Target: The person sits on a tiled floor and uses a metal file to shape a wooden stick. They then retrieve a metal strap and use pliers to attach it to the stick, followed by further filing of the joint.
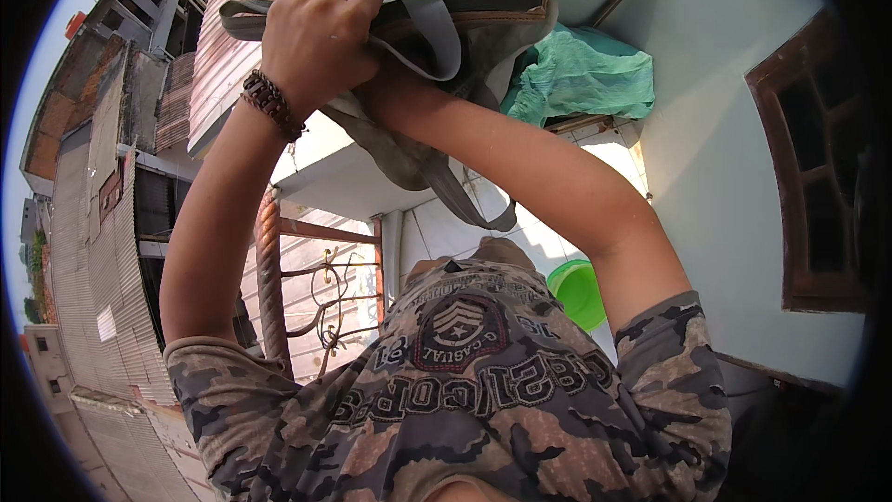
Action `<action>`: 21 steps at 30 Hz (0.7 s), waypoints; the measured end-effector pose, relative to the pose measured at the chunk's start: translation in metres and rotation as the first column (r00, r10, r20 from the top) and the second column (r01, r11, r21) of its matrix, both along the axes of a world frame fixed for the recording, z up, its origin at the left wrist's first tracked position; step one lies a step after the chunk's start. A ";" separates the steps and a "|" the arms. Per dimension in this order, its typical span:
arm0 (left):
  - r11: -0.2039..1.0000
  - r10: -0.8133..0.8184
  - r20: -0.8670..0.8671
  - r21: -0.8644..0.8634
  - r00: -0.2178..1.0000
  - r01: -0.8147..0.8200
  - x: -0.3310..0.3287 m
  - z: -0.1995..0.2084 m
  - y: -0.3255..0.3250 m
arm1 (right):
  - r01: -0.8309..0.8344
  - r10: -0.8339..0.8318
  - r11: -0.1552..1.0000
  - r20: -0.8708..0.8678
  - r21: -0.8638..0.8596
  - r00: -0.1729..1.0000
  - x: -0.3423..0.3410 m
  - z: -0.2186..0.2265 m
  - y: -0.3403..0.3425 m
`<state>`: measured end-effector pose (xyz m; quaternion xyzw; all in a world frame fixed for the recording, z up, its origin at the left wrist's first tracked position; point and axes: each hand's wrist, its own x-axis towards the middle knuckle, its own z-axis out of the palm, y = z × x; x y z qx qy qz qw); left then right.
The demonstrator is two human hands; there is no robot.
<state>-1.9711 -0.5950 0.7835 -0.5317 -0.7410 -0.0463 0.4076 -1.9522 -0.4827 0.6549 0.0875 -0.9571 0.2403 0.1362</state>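
Note:
At the upper middle, my left hand [327, 33] is closed in a fist at the edge of a grey cloth tote bag [497, 42], with its grey strap [245, 22] at the fist. The bag hangs tilted, its mouth gaping to the right and showing a dark inside with a brown edge. My right forearm [520, 149] reaches across to the bag and crosses below my left wrist. The fingers of my right hand are hidden behind my left hand and the bag. A second handle [483, 218] loops down under the bag.
A pale ledge [344, 172] lies beneath the bag. Green cloth [595, 74] is draped at the right, and a green basin [578, 293] stands on the tiled floor. A rusty metal railing [270, 279] is at my left, with roofs beyond. A brown window frame [776, 158] is on the right wall.

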 end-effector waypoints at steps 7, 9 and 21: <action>0.999 -0.032 0.017 -0.008 0.999 0.032 -0.006 -0.006 -0.006 | 0.024 -0.015 0.992 -0.073 0.125 0.997 0.041 0.033 0.010; 0.999 -0.038 -0.009 0.011 0.999 0.038 -0.013 -0.009 -0.010 | 0.045 -0.074 0.969 0.110 0.244 0.991 0.064 0.043 0.010; 0.992 0.089 0.290 -0.117 0.953 -0.057 0.054 -0.106 -0.003 | 0.508 -0.346 0.393 0.389 -0.766 0.854 0.335 0.044 0.062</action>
